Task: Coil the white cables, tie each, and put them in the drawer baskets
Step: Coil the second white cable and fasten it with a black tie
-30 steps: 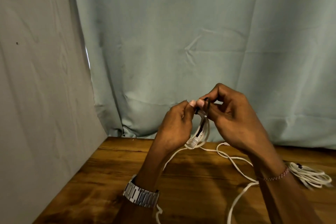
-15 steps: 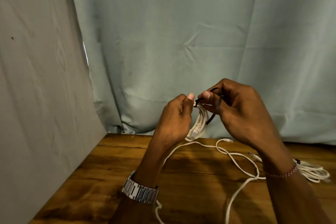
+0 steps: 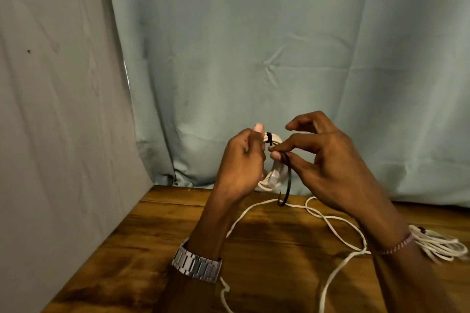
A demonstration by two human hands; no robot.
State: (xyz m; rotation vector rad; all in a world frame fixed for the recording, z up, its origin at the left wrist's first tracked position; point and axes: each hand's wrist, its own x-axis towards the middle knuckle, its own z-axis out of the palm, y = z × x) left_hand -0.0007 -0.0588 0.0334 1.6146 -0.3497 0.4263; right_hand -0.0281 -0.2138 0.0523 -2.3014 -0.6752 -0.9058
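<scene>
From my remote seat I judged the job to be partway through: one cable was mid-tie, one loose, one apparently finished, and no drawer or basket was in view.

At far left hung a pale grey sheet [image 3: 56,109], creased and matte, meeting a blue-green curtain [image 3: 279,58] with soft folds. Below lay the wooden table [image 3: 152,249], dark, glossy and strongly grained.

The left hand [image 3: 241,162], above a metal link watch [image 3: 197,265], was closed around a small coil of white cable [image 3: 273,180], thumb pressed on top, holding it up off the table. A black tie [image 3: 288,180], thin, flat and flexible, was wrapped once around the coil's top, and its long tail hung down with a curled end.

The right hand [image 3: 328,160] pinched that tail between thumb and forefinger near the coil, the other fingers spread apart. The tie looked not yet cinched, by my reading.

A loose white cable [image 3: 338,226] snaked across the wood, round and limp, still to be coiled. At far right another coiled bundle [image 3: 442,249] rested on the table beyond the right wrist, with a dark band around it.
</scene>
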